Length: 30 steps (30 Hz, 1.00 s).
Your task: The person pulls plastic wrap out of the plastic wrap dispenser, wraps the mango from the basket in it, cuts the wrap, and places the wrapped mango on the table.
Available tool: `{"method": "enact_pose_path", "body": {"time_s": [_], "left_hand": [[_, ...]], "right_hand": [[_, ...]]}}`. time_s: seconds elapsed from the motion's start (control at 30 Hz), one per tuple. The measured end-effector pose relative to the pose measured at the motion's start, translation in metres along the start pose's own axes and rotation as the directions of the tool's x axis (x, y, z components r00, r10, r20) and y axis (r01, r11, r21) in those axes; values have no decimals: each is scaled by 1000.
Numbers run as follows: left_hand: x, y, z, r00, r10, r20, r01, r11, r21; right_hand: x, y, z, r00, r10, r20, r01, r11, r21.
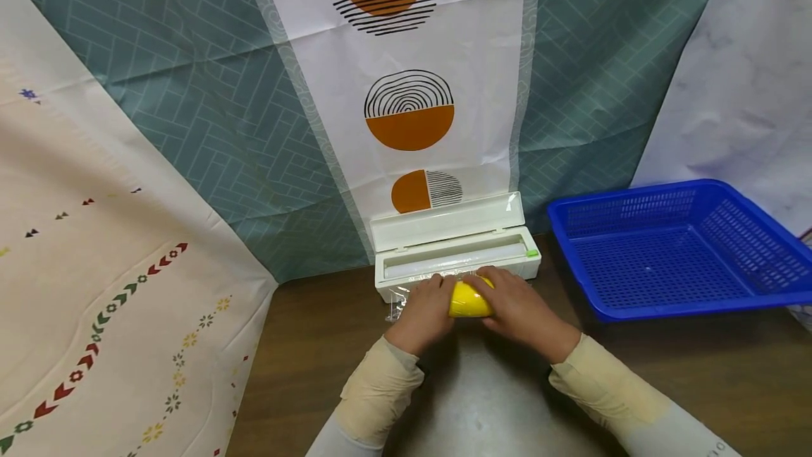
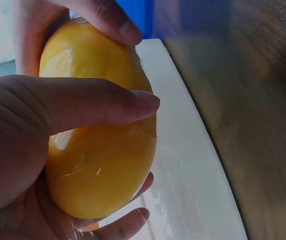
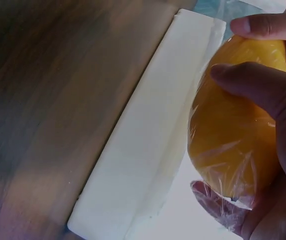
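Both hands hold a smooth yellow oval fruit (image 1: 467,300) just in front of a white cling film dispenser (image 1: 381,275). My left hand (image 1: 426,312) grips its left end, with the thumb across it in the left wrist view. Around the other end curl the fingers of my right hand (image 1: 520,312). Clear cling film (image 3: 230,167) covers the fruit, creased and bunched near its end in the right wrist view. More film (image 1: 396,300) shows left of the left hand. The dispenser's lid (image 1: 447,223) stands raised, exposing the film roll (image 1: 457,260).
A blue plastic basket (image 1: 571,259) with mesh walls stands to the right of the dispenser. A green tab (image 1: 531,253) sits at the dispenser's right end. Patterned cloths (image 1: 190,125) hang behind and left of the brown wooden table (image 1: 311,358).
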<state>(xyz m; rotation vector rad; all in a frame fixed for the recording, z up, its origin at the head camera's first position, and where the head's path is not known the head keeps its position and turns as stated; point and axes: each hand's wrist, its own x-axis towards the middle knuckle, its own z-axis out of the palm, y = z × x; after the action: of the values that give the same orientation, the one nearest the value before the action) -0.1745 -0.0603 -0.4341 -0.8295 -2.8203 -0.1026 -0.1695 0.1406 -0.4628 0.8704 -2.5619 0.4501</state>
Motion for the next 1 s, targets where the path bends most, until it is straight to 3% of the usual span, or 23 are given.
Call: {"method": "enact_pose_path", "body": {"time_s": [0.23, 0.5, 0.57, 0.67, 0.8, 0.9, 1.0], "left_hand": [[1, -1, 2, 996, -42, 79, 46, 998, -46], [0, 1, 0, 994, -94, 60, 93, 995, 33], [-2, 2, -1, 992, -121, 31, 120, 991, 58], [-9, 7, -2, 990, -126, -64, 132, 986, 102], [-17, 16, 3, 978, -45, -202, 77, 985, 156], [-20, 22, 11, 968, -16, -249, 60, 984, 169], [-20, 24, 19, 962, -36, -271, 80, 985, 152]], "right_hand": [[0, 7, 3, 1000, -24, 8, 24, 999, 28], [3, 8, -2, 999, -34, 26, 32, 996, 81], [4, 7, -4, 999, -38, 20, 36, 996, 82], [6, 7, -6, 999, -31, 17, 30, 997, 76], [7, 6, -7, 999, -11, 36, 8, 997, 83], [7, 6, -8, 999, 1, 50, -6, 995, 102], [8, 6, -9, 998, 2, 58, -9, 994, 113]]}}
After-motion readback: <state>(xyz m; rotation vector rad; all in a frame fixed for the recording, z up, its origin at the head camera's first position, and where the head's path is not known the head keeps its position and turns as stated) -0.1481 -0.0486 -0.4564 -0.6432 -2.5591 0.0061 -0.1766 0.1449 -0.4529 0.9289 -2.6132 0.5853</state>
